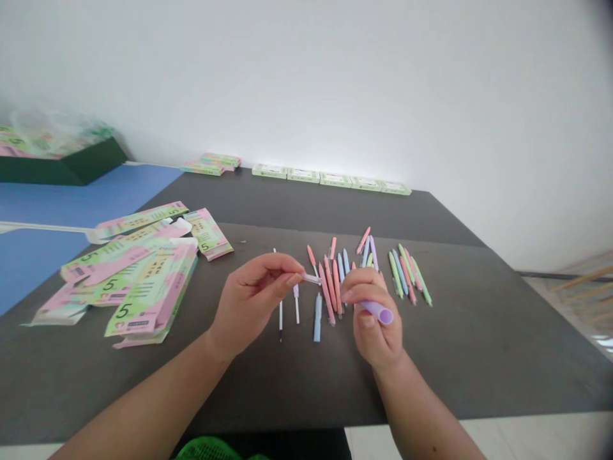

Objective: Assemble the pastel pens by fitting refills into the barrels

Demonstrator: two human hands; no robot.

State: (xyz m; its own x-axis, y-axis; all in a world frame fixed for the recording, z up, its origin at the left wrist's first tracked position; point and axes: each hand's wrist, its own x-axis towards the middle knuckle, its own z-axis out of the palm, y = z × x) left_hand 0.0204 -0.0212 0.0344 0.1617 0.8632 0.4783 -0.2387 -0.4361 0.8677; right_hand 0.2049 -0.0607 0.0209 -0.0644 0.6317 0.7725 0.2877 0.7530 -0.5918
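While the left hand (251, 300) pinches a thin white pen part (311, 278), seemingly a tip section, the right hand (371, 313) grips a lilac pen barrel (378, 312), pastel pens (330, 287) partly hidden behind it on the dark worktop (287, 383), flattened printed cartons (143, 281) off to the left

The pale bare left hand (251, 300) reaches in from seven o'clock on its bare left forearm (158, 396), its thumb and fingertips (292, 278) pinched together toward three o'clock. The pale bare right hand (373, 316) rises from five o'clock on its bare right forearm (421, 409), its curled fingers (359, 287) closed toward eleven o'clock.
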